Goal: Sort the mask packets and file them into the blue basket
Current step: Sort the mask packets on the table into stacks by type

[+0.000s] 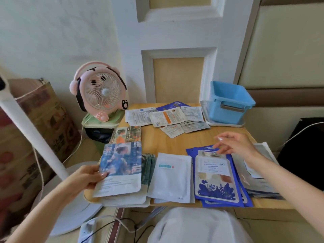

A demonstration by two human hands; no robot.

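— The left hand (87,178) pinched a blue portrait packet (121,165) over its pile. The right hand (233,144) hung slack-fingered, holding nothing, above the navy floral packets (215,183).
— And the blue basket (229,102)?
— At the desk's (175,141) far right corner, beside loose packets (166,116).

Soft, even daylight fills the scene, bright on the far wall (52,32) and the table (192,139), with only faint shadows. Wide-angle distortion bends the left and right edges. Print on the far packets (166,117) is too soft to read.
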